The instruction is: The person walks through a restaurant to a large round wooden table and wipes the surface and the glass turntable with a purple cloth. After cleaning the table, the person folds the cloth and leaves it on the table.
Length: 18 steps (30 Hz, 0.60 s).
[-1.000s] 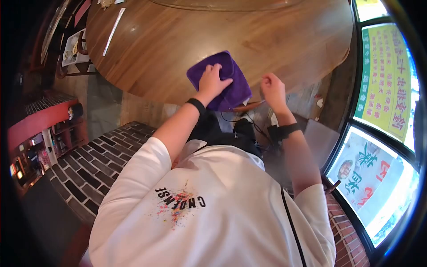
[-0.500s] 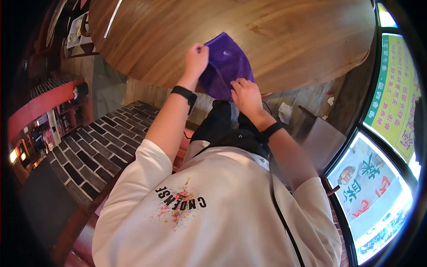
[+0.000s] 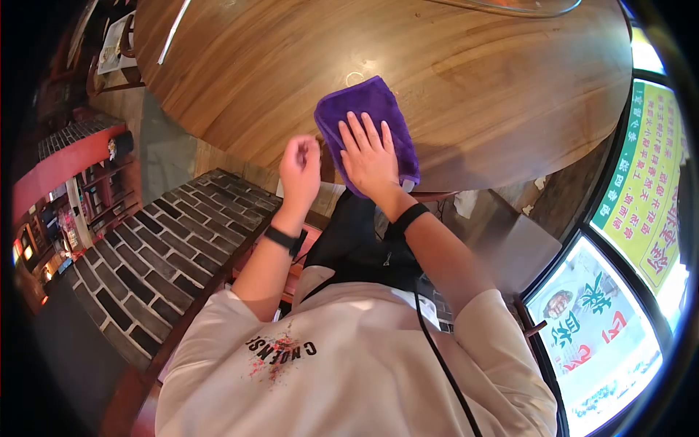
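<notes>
A purple cloth (image 3: 346, 102) lies folded and spread near the front edge of the round wooden table (image 3: 495, 80). My right hand (image 3: 371, 156) rests flat on top of it, fingers stretched out and slightly apart, palm down. Just left of the cloth is my left hand (image 3: 300, 164), raised off it, its fingers curled in with nothing visible in them. Both wrists wear a dark band. A faint ring mark (image 3: 354, 79) shows on the wood beyond the cloth.
The edge of a clear round glass disc (image 3: 539, 13) shows at the table's far side. A thin white strip (image 3: 175, 33) is at the far left. Left of me runs a brick-patterned ledge (image 3: 167, 247); lit signs (image 3: 590, 320) stand at right.
The cloth, held up between both hands before, is now down on the table. My left hand has let go and drawn back; my right hand has flattened onto the cloth.
</notes>
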Motion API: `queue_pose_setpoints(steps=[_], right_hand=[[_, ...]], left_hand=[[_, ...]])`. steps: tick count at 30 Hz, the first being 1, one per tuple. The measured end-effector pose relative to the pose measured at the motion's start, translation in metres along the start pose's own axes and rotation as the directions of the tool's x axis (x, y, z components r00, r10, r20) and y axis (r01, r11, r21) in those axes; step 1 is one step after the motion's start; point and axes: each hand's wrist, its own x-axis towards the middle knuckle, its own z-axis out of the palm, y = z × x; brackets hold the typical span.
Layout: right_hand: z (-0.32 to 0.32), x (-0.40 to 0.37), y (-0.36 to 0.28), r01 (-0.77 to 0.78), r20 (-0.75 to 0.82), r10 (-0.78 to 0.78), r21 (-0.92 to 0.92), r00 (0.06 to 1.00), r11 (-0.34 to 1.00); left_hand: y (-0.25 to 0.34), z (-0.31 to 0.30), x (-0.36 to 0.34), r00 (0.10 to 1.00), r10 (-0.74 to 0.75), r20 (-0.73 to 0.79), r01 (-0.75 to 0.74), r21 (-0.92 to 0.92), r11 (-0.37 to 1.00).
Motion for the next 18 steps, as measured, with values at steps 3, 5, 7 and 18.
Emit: queue_pose_setpoints(steps=[3, 5, 7, 18], right_hand=[[-0.002, 0.024, 0.011, 0.033, -0.059, -0.029, 0.061, 0.998, 0.998], [-0.004, 0.048, 0.026, 0.029, -0.099, -0.029, -0.001, 0.995, 1.0], [-0.01, 0.071, 0.046, -0.019, -0.127, 0.011, -0.066, 0.992, 0.998], [-0.029, 0.101, 0.161, -0.496, -0.437, 0.37, -0.217, 0.82, 0.841]], left_hand=[[-0.019, -0.039, -0.031, 0.906, -0.362, 0.22, 0.36, 0.052, 0.932], [-0.033, -0.058, -0.042, 0.726, -0.616, 0.305, 0.607, 0.137, 0.783], [-0.052, -0.074, -0.047, 0.628, -0.742, 0.236, 0.741, 0.111, 0.662], [-0.072, -0.063, -0.026, 0.772, -0.634, 0.034, 0.562, -0.502, 0.658]])
